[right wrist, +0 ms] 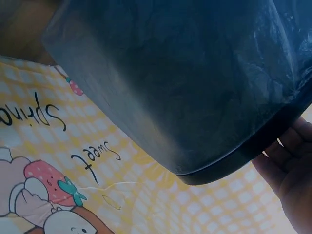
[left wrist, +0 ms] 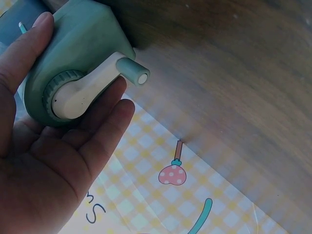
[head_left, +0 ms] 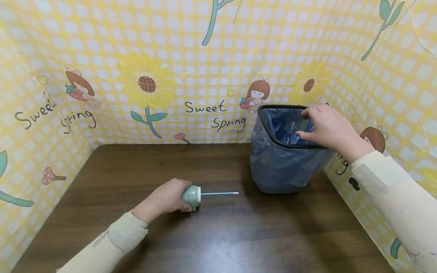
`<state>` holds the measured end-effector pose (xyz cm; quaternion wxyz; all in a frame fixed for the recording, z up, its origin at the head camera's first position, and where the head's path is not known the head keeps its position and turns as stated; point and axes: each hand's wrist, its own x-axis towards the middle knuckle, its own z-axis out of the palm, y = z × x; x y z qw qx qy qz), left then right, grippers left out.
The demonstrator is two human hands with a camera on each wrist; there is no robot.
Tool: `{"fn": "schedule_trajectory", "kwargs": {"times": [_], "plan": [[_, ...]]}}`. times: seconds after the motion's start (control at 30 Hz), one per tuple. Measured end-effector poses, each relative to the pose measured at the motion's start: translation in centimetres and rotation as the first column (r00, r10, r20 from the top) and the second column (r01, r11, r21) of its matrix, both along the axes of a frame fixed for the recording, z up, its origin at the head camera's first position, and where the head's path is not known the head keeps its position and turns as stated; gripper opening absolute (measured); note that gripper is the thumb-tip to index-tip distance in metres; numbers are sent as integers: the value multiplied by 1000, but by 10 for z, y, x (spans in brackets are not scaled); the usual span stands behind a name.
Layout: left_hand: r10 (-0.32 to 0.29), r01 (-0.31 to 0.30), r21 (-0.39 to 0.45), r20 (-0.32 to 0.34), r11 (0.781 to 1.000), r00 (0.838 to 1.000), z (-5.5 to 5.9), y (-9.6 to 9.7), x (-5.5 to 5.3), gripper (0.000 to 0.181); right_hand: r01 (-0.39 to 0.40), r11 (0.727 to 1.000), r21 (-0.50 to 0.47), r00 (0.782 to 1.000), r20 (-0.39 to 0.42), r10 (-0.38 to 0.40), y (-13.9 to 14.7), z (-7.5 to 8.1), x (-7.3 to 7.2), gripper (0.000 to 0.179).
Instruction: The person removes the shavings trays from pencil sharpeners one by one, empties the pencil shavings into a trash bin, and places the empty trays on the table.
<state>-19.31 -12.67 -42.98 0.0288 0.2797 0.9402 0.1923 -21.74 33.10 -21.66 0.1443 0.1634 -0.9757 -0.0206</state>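
Note:
My left hand (head_left: 169, 197) grips a green hand-crank pencil sharpener (head_left: 192, 197) on the table. Its white crank arm (left wrist: 85, 95) with a green knob faces the palm in the left wrist view. A thin blue pencil (head_left: 218, 193) sticks out of the sharpener's white front, pointing right. My right hand (head_left: 329, 127) reaches over the rim of a lined trash bin (head_left: 286, 170), thumb and fingers pinching a small see-through box (head_left: 295, 124) just inside the mouth. The box is faint against the blue liner. In the right wrist view the bin hides most of the hand's work.
The bin stands at the back right of the dark wooden table (head_left: 153, 163), its bag folded over a black rim. Yellow checked cloth (head_left: 205, 68) with printed flowers walls in the back and both sides.

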Motion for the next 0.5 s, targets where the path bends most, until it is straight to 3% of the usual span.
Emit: {"fn": "schedule_trajectory", "kwargs": {"times": [0.27,0.5], "plan": [[5,-5,-9,3,1000,1000,0,1,0,51,47,999,-10,998,32,-47,2,-2,-1,63],[10,-10,-10,7,1000,1000,1,1,0,51,55,995,-84,998,44,-51,2,-2,-1,64]]}}
